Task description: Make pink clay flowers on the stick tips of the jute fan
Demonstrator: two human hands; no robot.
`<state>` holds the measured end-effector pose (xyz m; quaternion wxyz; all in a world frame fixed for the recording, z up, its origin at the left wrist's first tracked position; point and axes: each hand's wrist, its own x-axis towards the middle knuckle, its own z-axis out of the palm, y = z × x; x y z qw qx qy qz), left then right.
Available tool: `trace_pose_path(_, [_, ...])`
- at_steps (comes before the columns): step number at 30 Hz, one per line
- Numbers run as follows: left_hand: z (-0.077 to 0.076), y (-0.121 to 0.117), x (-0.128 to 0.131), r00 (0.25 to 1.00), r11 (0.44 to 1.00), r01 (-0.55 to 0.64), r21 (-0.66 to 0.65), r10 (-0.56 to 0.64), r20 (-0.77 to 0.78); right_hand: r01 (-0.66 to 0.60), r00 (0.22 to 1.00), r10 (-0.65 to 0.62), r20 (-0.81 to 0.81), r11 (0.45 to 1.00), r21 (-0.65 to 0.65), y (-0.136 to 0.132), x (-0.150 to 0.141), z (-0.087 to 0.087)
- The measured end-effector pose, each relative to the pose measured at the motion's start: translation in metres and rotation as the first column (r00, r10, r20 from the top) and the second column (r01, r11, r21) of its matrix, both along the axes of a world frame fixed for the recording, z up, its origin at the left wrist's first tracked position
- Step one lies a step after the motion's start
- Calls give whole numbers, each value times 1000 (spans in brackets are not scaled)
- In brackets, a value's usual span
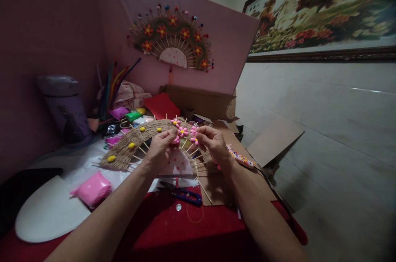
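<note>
Fan (147, 134) with pink flowers (183, 131) | left fingers (169, 135): pinched, contents unclear | right fingers (206, 131): same

Fan (150, 125) partly behind right hand (214, 143)

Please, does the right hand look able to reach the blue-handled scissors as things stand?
Probably yes: the blue-handled scissors lie on the near side of the lower fan, and nothing seems to cover them; the right hand is at the pink flowers.

Head cam: sole view, worn up top, looks fwd & down
L hand (161, 146), R hand (215, 143): near, mid-frame
Pink board (229, 47): faced, farther back
Wall (309, 97): R side, oblique
</note>
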<state>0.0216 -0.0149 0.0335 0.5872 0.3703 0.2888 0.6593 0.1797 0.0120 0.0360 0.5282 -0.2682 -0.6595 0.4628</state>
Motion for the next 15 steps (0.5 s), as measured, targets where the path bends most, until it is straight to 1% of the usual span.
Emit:
trace_pose_path(2, [-1,-3,2,999,999,48,2,-48,-11,20,1000,-20,-17,999,30,0,-3,-1])
trace_pose_path(4, [-2,-7,5,992,992,124,-4,-124,-28,53,999,-52,-12,990,133,-1,-7,-4])
trace_pose_path(5, [-2,-9,7,984,985,175,-7,-175,-38,80,997,-81,-6,976,205,-1,-9,-6])
trace_pose_path(7, [-3,-11,8,965,966,257,-20,-258,-45,142,988,-154,6,927,346,-3,-11,-8])
trace_pose_path(9, [-3,-12,8,953,953,299,-46,-301,-35,175,976,-215,40,879,444,-4,-12,-10])
trace_pose_path(11, [-3,-11,5,948,946,315,-79,-317,-13,163,966,-239,96,858,488,-4,-10,-10])
trace_pose_path(15, [-5,-7,3,948,945,314,-94,-317,-18,109,966,-208,153,866,488,-4,-7,-8])
